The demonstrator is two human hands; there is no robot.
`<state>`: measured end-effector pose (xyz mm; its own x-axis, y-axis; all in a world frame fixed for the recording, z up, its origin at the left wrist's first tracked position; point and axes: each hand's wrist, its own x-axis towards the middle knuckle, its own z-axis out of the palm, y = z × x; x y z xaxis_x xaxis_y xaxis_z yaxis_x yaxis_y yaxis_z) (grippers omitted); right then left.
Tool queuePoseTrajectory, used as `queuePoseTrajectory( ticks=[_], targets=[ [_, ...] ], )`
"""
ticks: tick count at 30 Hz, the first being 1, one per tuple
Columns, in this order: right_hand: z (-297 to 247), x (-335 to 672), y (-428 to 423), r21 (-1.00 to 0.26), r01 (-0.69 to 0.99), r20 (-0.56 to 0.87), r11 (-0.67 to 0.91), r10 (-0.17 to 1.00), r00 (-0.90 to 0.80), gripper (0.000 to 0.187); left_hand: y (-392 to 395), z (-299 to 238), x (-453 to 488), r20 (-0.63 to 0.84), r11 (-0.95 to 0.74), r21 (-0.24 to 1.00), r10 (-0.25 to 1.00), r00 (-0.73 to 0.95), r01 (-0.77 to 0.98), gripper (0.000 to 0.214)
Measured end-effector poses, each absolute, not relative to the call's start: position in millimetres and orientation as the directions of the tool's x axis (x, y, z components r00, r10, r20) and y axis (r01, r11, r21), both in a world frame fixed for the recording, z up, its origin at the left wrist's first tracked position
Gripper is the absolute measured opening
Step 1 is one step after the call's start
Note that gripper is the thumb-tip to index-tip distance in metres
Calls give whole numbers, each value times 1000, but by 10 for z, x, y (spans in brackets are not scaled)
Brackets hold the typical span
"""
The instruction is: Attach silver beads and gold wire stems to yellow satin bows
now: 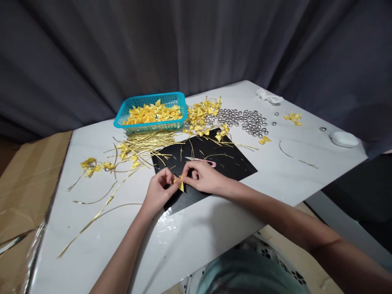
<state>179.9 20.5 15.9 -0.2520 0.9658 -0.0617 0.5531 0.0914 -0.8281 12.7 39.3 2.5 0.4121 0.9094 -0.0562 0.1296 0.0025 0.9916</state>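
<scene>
Pinching one small yellow bow, your left hand and right hand each have a tight grip on it — over the black sheet on the surface.

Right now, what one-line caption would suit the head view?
Left hand and right hand pinch a small yellow bow over a black sheet; blue basket, gold ties, silver beads behind.

1. One turquoise basket is counted.
2. One black mat is counted.
3. Two hands are seen: left hand, right hand.
4. One yellow bow is held.
5. Silver beads are too many to be counted.
</scene>
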Motion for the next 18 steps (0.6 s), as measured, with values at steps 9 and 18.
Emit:
queuePoseTrajectory(
  ticks=[9, 18],
  targets=[
    [139, 1930, 297, -959, 266, -182, -94, 926, -330, 13, 450, 57, 62, -123, 110, 992, 886, 447, 55, 38],
    [200, 1996, 274, -837, 426, 148, 342, 893, -425, 14, 440, 56, 62, -140, 135, 990, 874, 466, 44, 38]
  ],
)
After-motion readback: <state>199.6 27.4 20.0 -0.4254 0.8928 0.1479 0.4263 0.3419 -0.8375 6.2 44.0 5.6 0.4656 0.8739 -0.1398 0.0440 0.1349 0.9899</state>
